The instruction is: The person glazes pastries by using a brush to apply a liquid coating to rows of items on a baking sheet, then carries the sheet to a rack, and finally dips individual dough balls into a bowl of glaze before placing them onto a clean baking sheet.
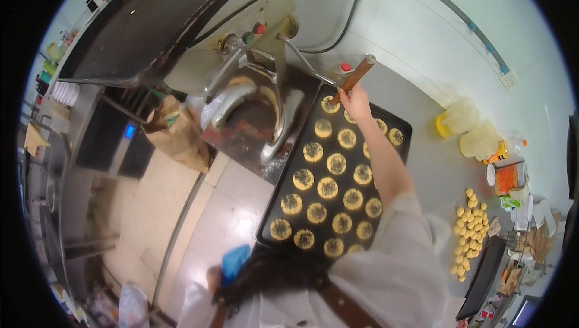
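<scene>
My right hand (356,102) is closed round a short wooden rolling pin (362,70) and holds it aslant. Its lower end meets a round of yellow dough (330,105) in the far left corner of a black baking tray (265,231). Rows of flat yellow dough rounds (327,187) fill the tray, with dark specks, seed-like, on their tops. At the near left, my left hand (214,277) is closed against a blue object (235,261). Dark hair hides part of that object, so its kind is unclear.
A large machine with a curved metal frame (232,102) stands beyond the tray's left side. Next to it is a brown paper bag (175,135). Small yellow dough balls (470,231) lie heaped at the right, near yellowish plastic jugs (479,141). A white wall bounds the far side.
</scene>
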